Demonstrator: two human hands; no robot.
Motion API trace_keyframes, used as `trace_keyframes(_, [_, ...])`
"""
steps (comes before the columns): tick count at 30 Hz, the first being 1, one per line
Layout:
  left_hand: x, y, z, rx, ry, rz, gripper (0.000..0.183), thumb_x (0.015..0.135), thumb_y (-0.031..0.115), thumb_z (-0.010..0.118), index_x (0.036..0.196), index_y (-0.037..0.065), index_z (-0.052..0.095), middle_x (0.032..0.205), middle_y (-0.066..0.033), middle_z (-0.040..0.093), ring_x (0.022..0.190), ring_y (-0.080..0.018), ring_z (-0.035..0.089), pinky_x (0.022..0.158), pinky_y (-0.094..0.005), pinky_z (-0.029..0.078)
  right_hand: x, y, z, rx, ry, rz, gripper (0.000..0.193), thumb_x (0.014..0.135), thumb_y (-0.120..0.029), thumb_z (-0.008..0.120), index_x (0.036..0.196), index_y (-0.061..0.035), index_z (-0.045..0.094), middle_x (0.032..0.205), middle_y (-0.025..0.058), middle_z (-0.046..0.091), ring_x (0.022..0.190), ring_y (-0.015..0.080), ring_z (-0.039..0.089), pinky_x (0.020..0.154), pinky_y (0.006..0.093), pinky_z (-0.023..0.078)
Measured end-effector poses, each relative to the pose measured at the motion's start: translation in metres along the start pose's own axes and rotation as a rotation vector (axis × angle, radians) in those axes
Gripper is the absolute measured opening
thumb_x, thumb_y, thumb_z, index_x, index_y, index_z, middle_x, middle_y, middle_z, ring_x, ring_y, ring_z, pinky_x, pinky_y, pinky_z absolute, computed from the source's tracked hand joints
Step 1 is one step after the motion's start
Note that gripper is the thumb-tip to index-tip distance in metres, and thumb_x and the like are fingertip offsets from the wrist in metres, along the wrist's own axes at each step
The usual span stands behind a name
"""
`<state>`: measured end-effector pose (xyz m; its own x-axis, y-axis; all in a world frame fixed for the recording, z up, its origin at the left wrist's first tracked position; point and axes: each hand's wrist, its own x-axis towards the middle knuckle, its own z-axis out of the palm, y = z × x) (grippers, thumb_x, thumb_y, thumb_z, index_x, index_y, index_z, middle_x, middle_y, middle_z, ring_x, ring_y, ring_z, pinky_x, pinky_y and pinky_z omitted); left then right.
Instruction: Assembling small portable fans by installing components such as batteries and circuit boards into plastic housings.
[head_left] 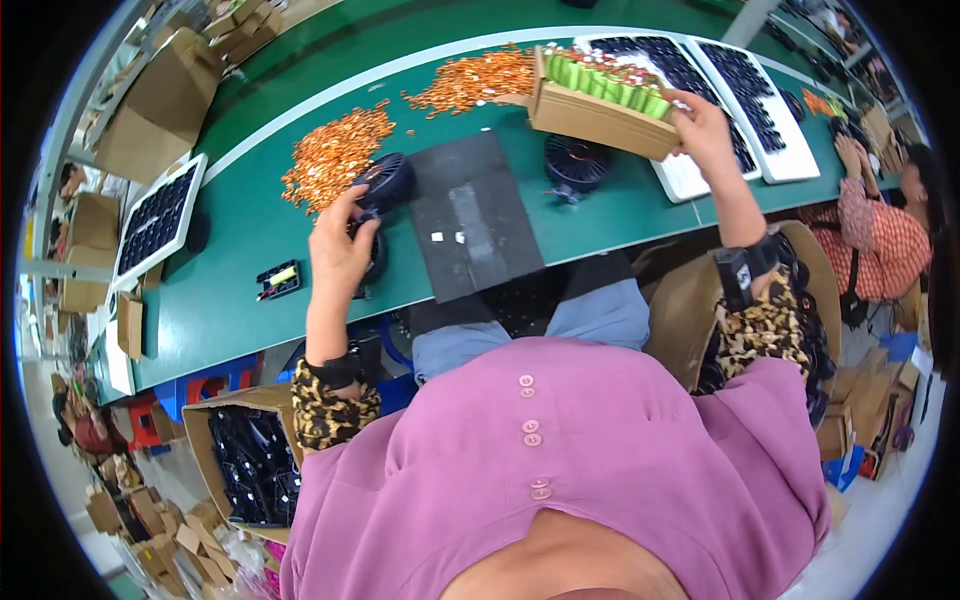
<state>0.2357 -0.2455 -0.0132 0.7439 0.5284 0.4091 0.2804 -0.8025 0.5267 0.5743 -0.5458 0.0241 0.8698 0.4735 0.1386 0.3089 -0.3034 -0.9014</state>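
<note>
My right hand (703, 132) grips the right end of an open cardboard box (600, 122), which sits at a slant. Rows of green cylindrical battery cells (610, 82) with red and white bits on top fill it. At the left, my left hand (340, 245) curls its fingers and thumb round the lower edge of a black round fan (388, 182). A second black round part (376, 252) is partly hidden behind that hand. Between my hands lies a dark grey mat (475, 215) with two small white pieces on it. Another black fan (576, 163) rests below the box.
Piles of small orange parts (340, 150) spread along the green table (235, 310). White trays of black parts (770, 110) stand right, another tray (158, 220) left. A small black casing (279, 280) holds a yellow-green cell. A co-worker (880, 235) sits at the right. Boxes of black parts (255, 465) flank me.
</note>
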Motion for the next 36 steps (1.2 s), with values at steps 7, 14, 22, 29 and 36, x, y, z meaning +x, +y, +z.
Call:
trace_keyframes(7, [0.016,0.006,-0.001,-0.078,0.108,-0.002,0.031,0.077,0.004,0.065,0.107,0.008,0.062,0.085,-0.0098,0.063,0.074,-0.0186,0.06,0.07,-0.0296,0.048,-0.005,-0.001,-0.002,0.056,0.043,-0.002,0.031,0.082,-0.002,0.046,0.109,0.0037,0.059,0.068,0.0097,0.062,0.042,0.0108,0.051,0.04,0.0253,0.042])
trace_keyframes(14, [0.029,0.037,-0.002,0.062,0.339,0.115,0.021,0.081,0.009,0.062,0.103,0.009,0.063,0.088,-0.0089,0.063,0.077,-0.0208,0.062,0.068,-0.0303,0.049,0.003,-0.012,-0.016,0.045,0.173,-0.092,0.03,0.084,-0.006,0.049,0.111,0.0017,0.059,0.069,0.0049,0.058,0.046,0.0068,0.049,0.039,0.0192,0.038])
trace_keyframes(22, [0.048,0.048,0.03,-0.021,0.278,0.292,0.02,0.077,0.004,0.065,0.097,0.007,0.063,0.087,-0.0096,0.061,0.081,-0.0261,0.058,0.071,-0.0337,0.047,-0.002,0.027,-0.037,0.244,0.353,0.036,0.03,0.081,-0.002,0.047,0.108,0.003,0.061,0.07,0.0099,0.063,0.046,0.0121,0.056,0.041,0.0241,0.044])
trace_keyframes(29, [0.045,0.061,0.042,0.192,0.1,0.598,0.027,0.07,0.012,0.07,0.097,0.009,0.064,0.086,-0.0067,0.057,0.086,-0.0248,0.055,0.073,-0.0345,0.045,0.001,0.025,-0.032,0.188,0.335,0.051,0.028,0.081,-0.001,0.049,0.105,0.0057,0.061,0.069,0.01,0.062,0.047,0.0123,0.057,0.041,0.0228,0.044])
trace_keyframes(36, [0.058,0.122,0.041,-0.124,-0.058,0.342,0.046,0.08,0.026,0.067,0.117,0.004,0.053,0.106,-0.0149,0.055,0.097,-0.0308,0.054,0.079,-0.0399,0.045,0.013,0.017,-0.05,0.178,0.249,0.092,0.028,0.082,-0.003,0.047,0.104,0.0011,0.063,0.066,0.0024,0.059,0.046,0.0054,0.048,0.041,0.0181,0.037])
